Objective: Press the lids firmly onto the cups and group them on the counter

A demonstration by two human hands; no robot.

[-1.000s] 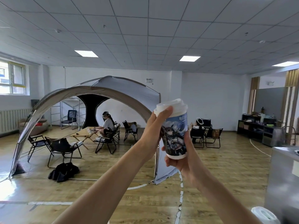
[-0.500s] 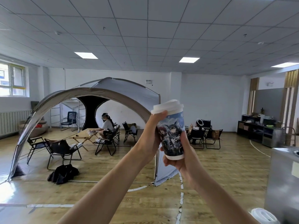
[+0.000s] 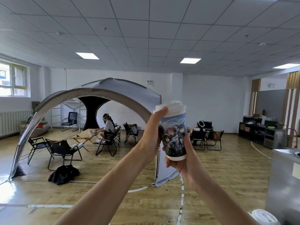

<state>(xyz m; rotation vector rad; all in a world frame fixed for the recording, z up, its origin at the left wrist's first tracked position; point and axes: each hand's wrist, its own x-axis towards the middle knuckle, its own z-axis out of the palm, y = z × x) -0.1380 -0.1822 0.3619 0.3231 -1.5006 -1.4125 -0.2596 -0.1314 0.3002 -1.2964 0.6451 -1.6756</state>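
The cup [image 3: 174, 138] is up in the air in the middle, held out in front of the person, high over the wood floor [image 3: 227, 176]. It is tipped a little to the left. It has cartoon pictures on it and a white lid [image 3: 170, 107] on top. The left hand [image 3: 151, 138] grips the left side of the cup, and its thumb tip presses on the edge of the lid. Its other fingers go behind the cup and are hidden. The right hand [image 3: 180, 163] holds the cup from below, with fingers curled round the bottom. Near, at the bottom right, an other lid [image 3: 263, 216] shows, just beside a grey metal counter [image 3: 285, 184]. Far off on the left is a big grey tent [image 3: 113, 93] with folding chairs [image 3: 63, 150] and a table [image 3: 86, 135] under it. A person [image 3: 108, 127] sits at the table. A black bag [image 3: 63, 174] lies on the floor near the tent.
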